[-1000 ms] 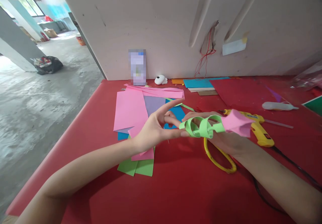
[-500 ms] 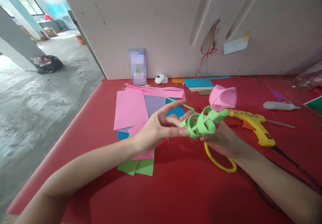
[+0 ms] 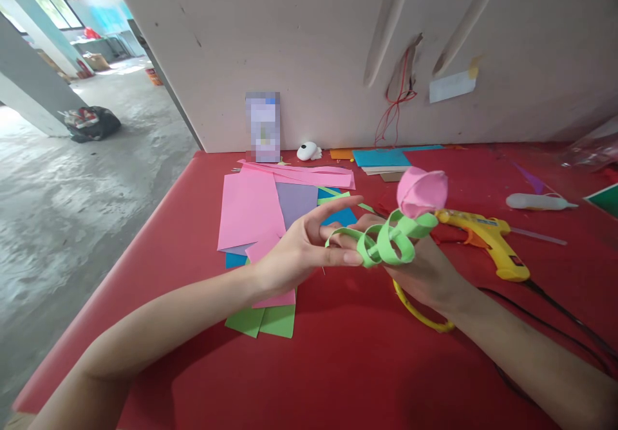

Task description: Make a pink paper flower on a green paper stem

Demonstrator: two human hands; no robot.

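A paper flower with a pink bud (image 3: 422, 190) and a curled green paper strip (image 3: 386, 242) for a stem is held above the red table (image 3: 338, 365). My left hand (image 3: 299, 250) pinches the loose end of the green strip between thumb and fingers, with the index finger stretched out. My right hand (image 3: 429, 272) is under the coil and grips the stem from below; its fingertips are partly hidden by the paper.
Pink, purple, blue and green paper sheets (image 3: 261, 217) lie left of my hands. Yellow scissors (image 3: 425, 314) lie under my right wrist. A yellow glue gun (image 3: 487, 240) with black cord lies at right, a white bottle (image 3: 535, 203) farther right. A wall runs behind.
The pink bud has swung from pointing right to standing upright. The green strip's end has uncoiled a little toward my left hand. Both hands stayed nearly in place.
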